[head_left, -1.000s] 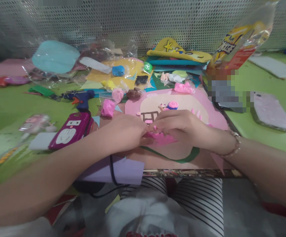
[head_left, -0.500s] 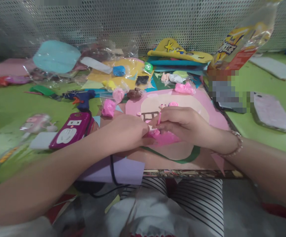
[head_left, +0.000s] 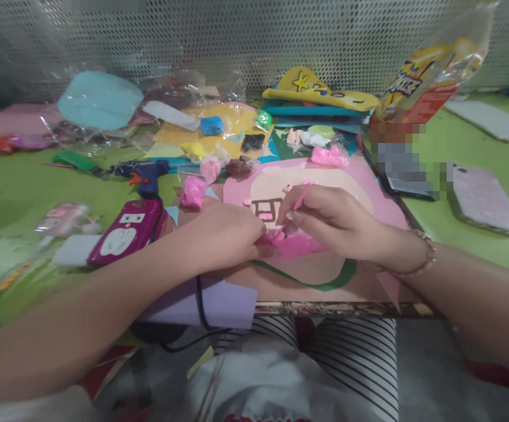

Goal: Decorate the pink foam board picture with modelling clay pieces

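Workpiece: pink clay (head_left: 298, 245) lies flat on the craft board (head_left: 371, 196), between both hands (roughly mid-board).
Left: left hand (head_left: 226, 231), grip closed, fingertips pinching the clay's left edge.
Right: right hand (head_left: 331, 220), grip closed on a thin pink stick (head_left: 301, 199), lower end just beside the clay.
Around: green counter (head_left: 26, 187) carries glue gun (head_left: 146, 174), magenta power strip (head_left: 125, 230), phone (head_left: 483, 199).

A craft room: a green table (head_left: 26, 187) strewn with clay lumps (head_left: 192, 191), a glue gun (head_left: 146, 174) and felt cut-outs (head_left: 316, 94).
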{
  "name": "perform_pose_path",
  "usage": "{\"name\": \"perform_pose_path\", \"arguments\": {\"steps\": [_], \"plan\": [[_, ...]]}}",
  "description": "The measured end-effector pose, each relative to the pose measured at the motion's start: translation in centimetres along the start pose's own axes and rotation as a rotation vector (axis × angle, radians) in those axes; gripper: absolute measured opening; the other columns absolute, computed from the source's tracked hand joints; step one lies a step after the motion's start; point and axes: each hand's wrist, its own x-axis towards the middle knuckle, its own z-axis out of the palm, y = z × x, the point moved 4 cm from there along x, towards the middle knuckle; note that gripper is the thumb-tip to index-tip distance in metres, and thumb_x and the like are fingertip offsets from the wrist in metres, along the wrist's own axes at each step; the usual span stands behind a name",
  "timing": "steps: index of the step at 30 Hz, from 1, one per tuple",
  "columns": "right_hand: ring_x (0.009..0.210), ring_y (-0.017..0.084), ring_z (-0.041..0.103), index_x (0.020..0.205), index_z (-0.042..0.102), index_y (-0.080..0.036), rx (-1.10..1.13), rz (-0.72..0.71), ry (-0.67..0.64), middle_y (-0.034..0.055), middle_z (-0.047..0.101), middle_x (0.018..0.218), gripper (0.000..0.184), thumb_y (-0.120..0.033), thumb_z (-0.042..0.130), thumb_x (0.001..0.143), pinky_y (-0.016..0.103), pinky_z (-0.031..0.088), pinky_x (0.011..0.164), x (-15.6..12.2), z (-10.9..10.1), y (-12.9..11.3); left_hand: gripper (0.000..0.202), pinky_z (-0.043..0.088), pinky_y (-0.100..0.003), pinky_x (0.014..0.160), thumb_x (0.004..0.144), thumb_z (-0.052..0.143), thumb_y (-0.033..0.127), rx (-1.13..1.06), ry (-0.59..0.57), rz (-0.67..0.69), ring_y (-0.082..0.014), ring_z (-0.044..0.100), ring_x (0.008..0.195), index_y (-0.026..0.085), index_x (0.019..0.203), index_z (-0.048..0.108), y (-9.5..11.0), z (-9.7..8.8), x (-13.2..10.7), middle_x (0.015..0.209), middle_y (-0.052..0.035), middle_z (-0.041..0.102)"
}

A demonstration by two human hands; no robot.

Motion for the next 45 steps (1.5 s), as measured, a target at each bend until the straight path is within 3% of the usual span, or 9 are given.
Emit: {"name": "perform_pose_path", "arguments": {"steps": [8,13,19,28,35,45], "plan": [[0.075,0.013,0.056,0.084,0.054,-0.016,-0.093,-0.146,-0.060,0.0051,0.061,0.079,0.014,-0.013,0.042,0.090,0.025,0.045,0.067,0.1,0.2,-0.4,0.048,0.026,-0.027,0.050,0.085,0.039,0.055,-0.005,0.007,0.009,-0.0177,0.057,0.056,0.017,0.073,0.067,-0.2,0.2,0.0,0.060,-0.0070,0.061],[0.077,0.013,0.057,0.084,0.056,-0.017,-0.096,-0.157,-0.105,0.0059,0.062,0.081,0.017,-0.015,0.041,0.091,0.027,0.046,0.071,0.1,0.1,-0.6,0.051,0.030,-0.028,0.053,0.085,0.037,0.057,0.009,0.001,0.010,-0.0205,0.058,0.059,0.018,0.076,0.068,-0.2,0.3,0.0,0.063,-0.0084,0.063],[0.079,0.012,0.059,0.088,0.059,-0.015,-0.075,-0.203,-0.150,0.0064,0.065,0.084,0.020,-0.007,0.041,0.086,0.026,0.047,0.073,-0.1,-0.1,-1.0,0.051,0.029,-0.027,0.053,0.086,0.036,0.057,-0.021,-0.027,0.016,-0.0195,0.057,0.059,0.018,0.080,0.067,-0.1,0.0,0.0,0.064,-0.0078,0.064],[0.073,0.009,0.062,0.091,0.060,-0.014,0.130,-0.045,-0.080,0.0028,0.067,0.082,0.021,-0.002,0.045,0.083,0.021,0.049,0.065,0.2,-0.1,0.2,0.046,0.028,-0.028,0.052,0.085,0.040,0.054,-0.013,0.003,0.017,-0.0182,0.055,0.056,0.018,0.075,0.067,-0.1,0.2,-0.1,0.061,-0.0064,0.062],[0.073,0.011,0.064,0.091,0.058,-0.016,0.226,0.106,-0.056,0.0030,0.066,0.085,0.011,-0.014,0.048,0.088,0.024,0.052,0.066,0.0,0.4,1.5,0.039,0.026,-0.026,0.052,0.084,0.044,0.049,-0.009,0.012,0.033,-0.0181,0.056,0.057,0.020,0.073,0.067,-0.1,0.1,0.0,0.062,-0.0057,0.064],[0.076,0.012,0.063,0.091,0.057,-0.016,0.201,0.111,-0.079,0.0034,0.065,0.087,0.012,-0.012,0.046,0.088,0.025,0.051,0.068,0.0,0.5,1.5,0.038,0.029,-0.028,0.055,0.083,0.046,0.049,-0.037,-0.015,0.009,-0.0181,0.055,0.057,0.019,0.072,0.067,-0.1,0.1,0.1,0.060,-0.0059,0.062]]}}
